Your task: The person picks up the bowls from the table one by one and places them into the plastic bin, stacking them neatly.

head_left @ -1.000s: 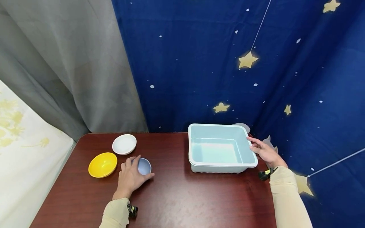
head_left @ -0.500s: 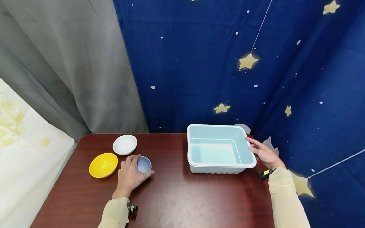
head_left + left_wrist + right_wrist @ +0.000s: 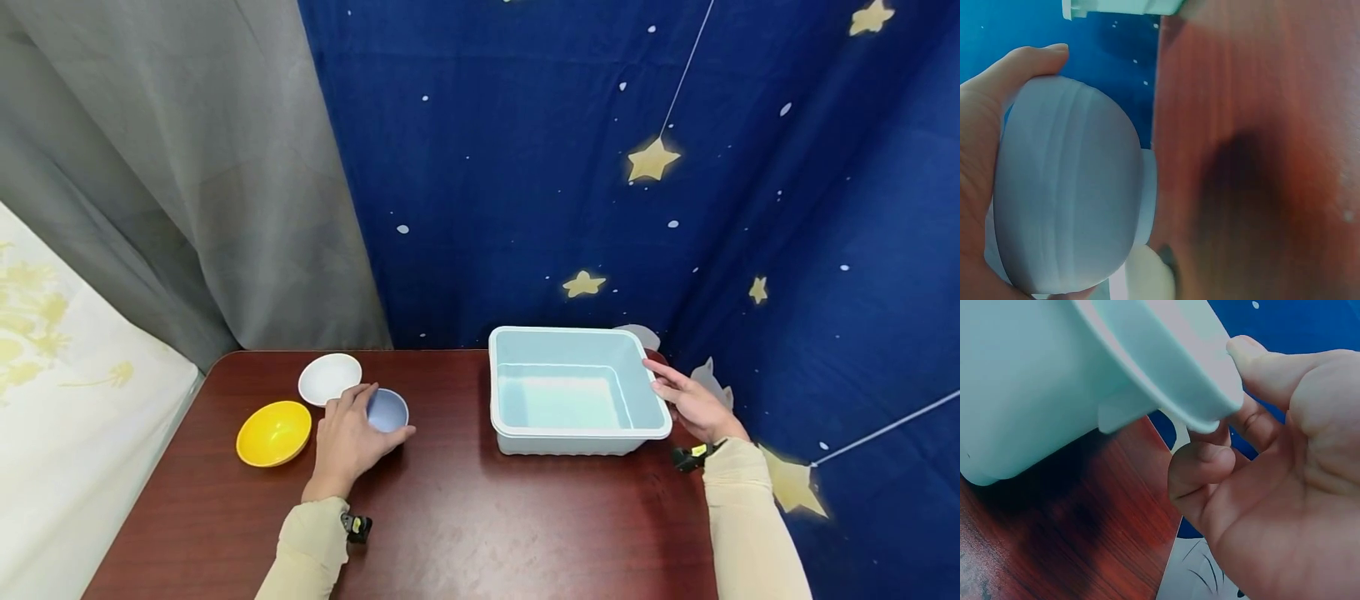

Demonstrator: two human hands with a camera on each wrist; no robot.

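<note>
My left hand (image 3: pixel 345 443) grips a small grey-blue bowl (image 3: pixel 389 409) by its rim, thumb on one side and fingers on the other. In the left wrist view the bowl (image 3: pixel 1069 187) is clear of the table, its foot ring showing and its shadow on the wood apart from it. At the right, my right hand (image 3: pixel 699 408) holds the rim of a light blue plastic basin (image 3: pixel 585 443). The right wrist view has the thumb at the top of the rim (image 3: pixel 1166 362) and curled fingers under it.
A white bowl (image 3: pixel 328 379) stands just behind the left hand, and a yellow bowl (image 3: pixel 273 434) is to its left. All are on a dark red wooden table (image 3: pixel 480 517). Behind it hang a grey curtain (image 3: pixel 277 250) and a blue starry curtain (image 3: pixel 510 183).
My left hand has raised the grey-blue bowl off the table and moved it slightly away and to the right. The right hand keeps its place at the basin's rim.
</note>
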